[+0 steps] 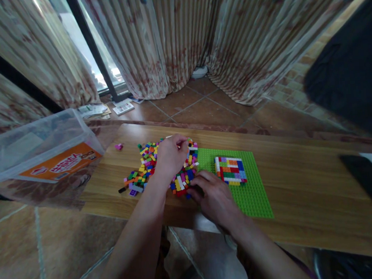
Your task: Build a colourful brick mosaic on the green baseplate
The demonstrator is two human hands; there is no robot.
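Over the far side of a pile of loose toy building bricks (pixel 147 161), my left hand (pixel 171 155) is closed, thumb and fingertips brought together. What it pinches, if anything, is too small to make out. My right hand (pixel 214 195) rests at the near right edge of the pile, its curved thumb and forefinger apart and close to red, yellow and blue bricks (pixel 181 183). To its right lies a green baseplate (pixel 256 190). On that plate stands a low square block of joined multicoloured bricks (pixel 231 169). My left forearm and hand cover part of the pile.
The wooden table (pixel 303 182) runs off to the right, with a black flat object (pixel 367 180) near its end. A pink brick (pixel 118 146) lies apart at the left. Beyond the left end is a clear plastic bin (pixel 46 145) with an orange label. Curtains (pixel 173 42) hang behind.
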